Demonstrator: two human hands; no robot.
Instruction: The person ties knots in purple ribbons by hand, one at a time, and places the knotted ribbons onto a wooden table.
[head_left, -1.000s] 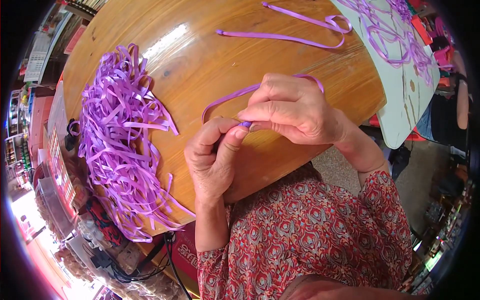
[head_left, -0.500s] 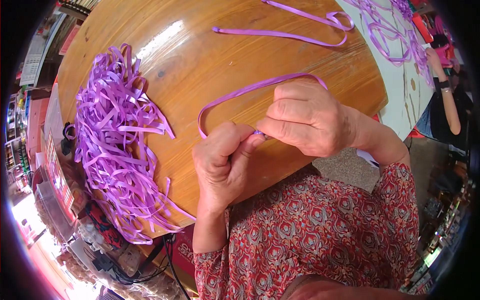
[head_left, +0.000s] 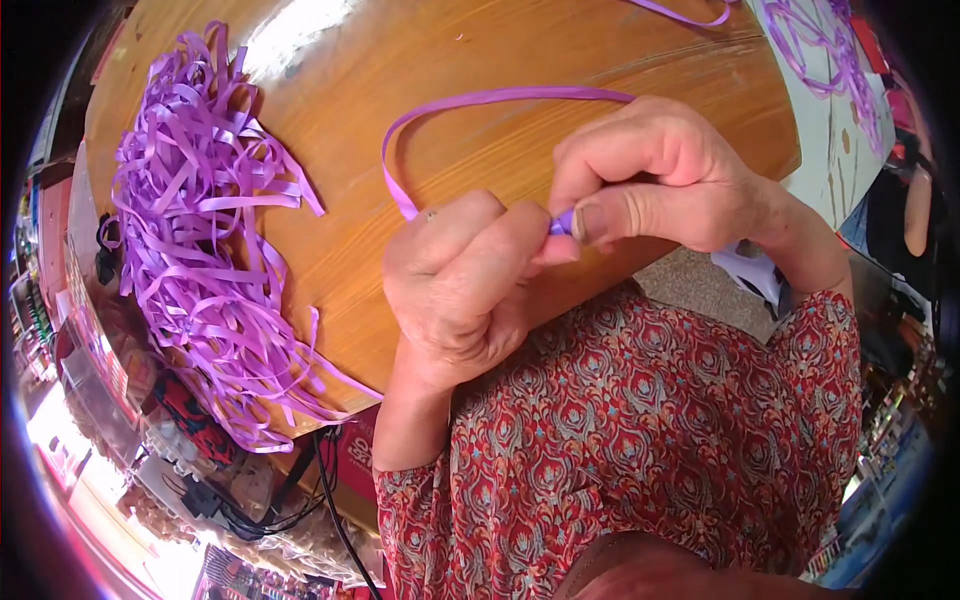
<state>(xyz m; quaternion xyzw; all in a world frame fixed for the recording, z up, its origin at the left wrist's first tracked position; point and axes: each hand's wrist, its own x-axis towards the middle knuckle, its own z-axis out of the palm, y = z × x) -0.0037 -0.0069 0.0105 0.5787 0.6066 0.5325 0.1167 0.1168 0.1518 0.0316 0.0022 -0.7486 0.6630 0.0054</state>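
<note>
Both hands meet above the near edge of the wooden table, pinching a purple ribbon [head_left: 500, 95] between them. My left hand [head_left: 465, 285] has its fingers curled round one part of it. The thumb and forefinger of my right hand [head_left: 660, 180] grip a short folded or rolled bit that shows between the fingertips. From the hands the ribbon arches away over the tabletop in a loop. Whether that bit is a knot or a fold is hidden by the fingers. A big tangled heap of purple ribbons [head_left: 200, 210] lies at the left of the table.
The round wooden table [head_left: 340, 110] fills the middle. Another ribbon [head_left: 690, 18] lies at its far right, and more ribbons [head_left: 815, 50] hang over a pale surface beyond. At the right edge another person's arm [head_left: 917, 215] shows. Dark cables [head_left: 325, 470] hang below the left side.
The right hand has turned so its thumb faces up, and more of the purple bit shows between the fingertips. The left hand has rolled over. The whole view has shifted a little.
</note>
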